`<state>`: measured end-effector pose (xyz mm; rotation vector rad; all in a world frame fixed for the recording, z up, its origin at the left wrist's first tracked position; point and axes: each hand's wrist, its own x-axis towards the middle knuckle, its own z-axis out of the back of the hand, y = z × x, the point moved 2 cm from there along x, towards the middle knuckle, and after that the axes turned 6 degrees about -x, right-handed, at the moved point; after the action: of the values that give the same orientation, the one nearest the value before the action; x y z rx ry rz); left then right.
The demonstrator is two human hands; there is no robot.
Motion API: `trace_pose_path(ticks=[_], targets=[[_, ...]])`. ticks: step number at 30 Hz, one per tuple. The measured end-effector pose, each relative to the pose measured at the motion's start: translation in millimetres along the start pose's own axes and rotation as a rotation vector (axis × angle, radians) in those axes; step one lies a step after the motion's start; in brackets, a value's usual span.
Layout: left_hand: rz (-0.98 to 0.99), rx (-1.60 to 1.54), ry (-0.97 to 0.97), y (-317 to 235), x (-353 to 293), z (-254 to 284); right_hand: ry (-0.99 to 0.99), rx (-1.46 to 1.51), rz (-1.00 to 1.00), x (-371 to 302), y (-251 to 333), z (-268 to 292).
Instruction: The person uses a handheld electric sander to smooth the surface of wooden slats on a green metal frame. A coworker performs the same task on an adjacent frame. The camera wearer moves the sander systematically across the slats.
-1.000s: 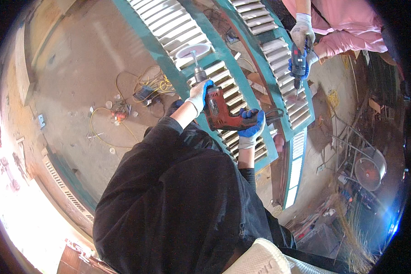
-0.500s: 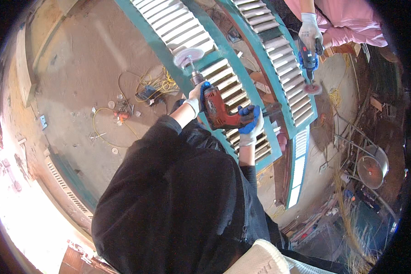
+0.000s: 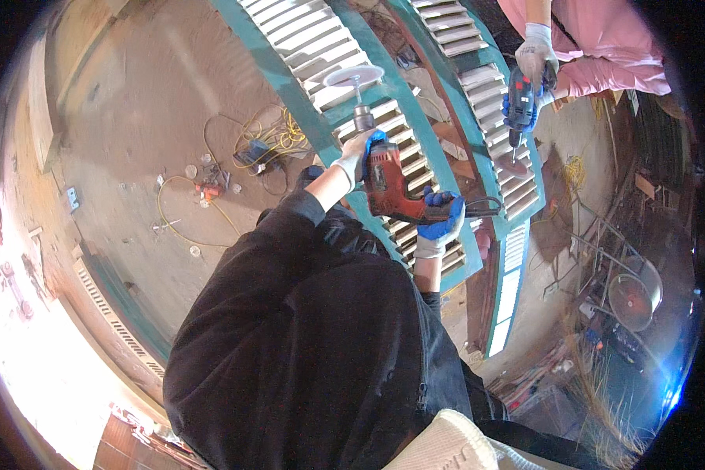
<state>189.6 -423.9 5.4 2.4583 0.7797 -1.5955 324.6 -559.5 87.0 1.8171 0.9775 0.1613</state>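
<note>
Both my hands wear white gloves with blue palms and hold a red electric drill (image 3: 389, 184). My right hand (image 3: 443, 219) is wrapped round its rear handle. Up front, near the chuck, my left hand (image 3: 359, 158) grips the body. A round, pale sanding disc (image 3: 353, 76) on the chuck's shaft looks blurred. It is over the slats of a green-framed louvred shutter panel (image 3: 309, 48); whether it touches them I cannot tell. The drill's black cord leaves the handle on the right.
Across a second louvred panel (image 3: 486, 90), a co-worker in pink holds a dark drill (image 3: 519, 106) with a disc. Tangled yellow cord (image 3: 286, 141) and an orange tool (image 3: 208, 191) lie on the floor at left. A round fan (image 3: 633, 301) stands at right.
My hands and the drill have shifted a little right, with the disc now farther right over the slats. The co-worker's drill has moved left and down onto the second panel.
</note>
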Motion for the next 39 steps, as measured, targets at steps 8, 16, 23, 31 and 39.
trace_pose_path(ticks=[8,16,23,31,39], targets=[[0.102,-0.143,0.062,19.4,41.5,41.3,-0.027,-0.129,-0.053,0.0,-16.3,-4.6],[0.125,-0.148,0.069,26.1,75.0,56.9,-0.002,-0.128,0.027,-0.2,-20.9,-1.9],[0.204,-0.238,0.427,30.3,73.1,-18.7,-0.084,-0.28,0.104,44.4,10.3,6.4],[-0.026,-0.223,0.398,2.2,71.9,-35.3,0.066,-0.204,0.179,57.1,19.5,-17.9],[0.049,-0.21,0.18,-10.8,66.7,20.8,0.055,-0.055,-0.013,49.5,-17.6,-26.4]])
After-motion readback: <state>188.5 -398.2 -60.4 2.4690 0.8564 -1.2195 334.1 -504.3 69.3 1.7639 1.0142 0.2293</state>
